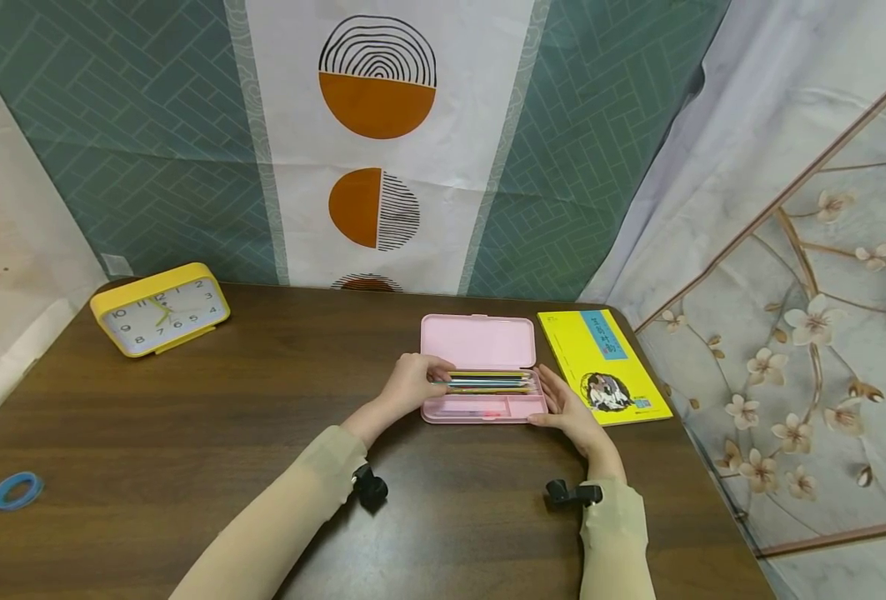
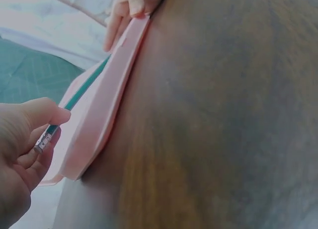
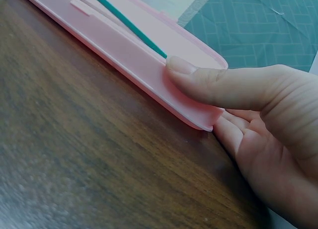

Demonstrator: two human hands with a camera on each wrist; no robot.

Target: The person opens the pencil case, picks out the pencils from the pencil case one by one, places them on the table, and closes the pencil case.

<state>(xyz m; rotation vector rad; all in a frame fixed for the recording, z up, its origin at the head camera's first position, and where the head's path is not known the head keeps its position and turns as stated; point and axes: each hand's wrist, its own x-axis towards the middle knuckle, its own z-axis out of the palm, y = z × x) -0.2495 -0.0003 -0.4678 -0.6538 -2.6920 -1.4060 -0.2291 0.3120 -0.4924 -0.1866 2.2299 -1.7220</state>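
A blue ring (image 1: 16, 492) lies flat near the L side of the desk (image 1: 210, 442). Next, farther back, a yellow clock (image 1: 160, 310) stands w/ its nums facing front. Then comes the L hand (image 1: 407, 383), at the L end of the pink case (image 1: 480, 420). Its thumb & fingers pinch a green pencil (image 2: 88, 86) close to the metal end. The pencil slants along the case, & its far tip is hidden near the R thumb, so can't tell if they touch.

The case sits on the desk, btwn the 2 hands, w/ its lid (image 1: 478, 342) open at the back. More pencils (image 1: 491, 382) lie side by side in the back row. Smth thin & reddish is in the front row, too small to tell.

The R hand (image 1: 573, 417) grips the R end of the case, thumb on the front wall, fingers round the end. Last, a yellow book (image 1: 570, 350) lies flat, just R of the case.
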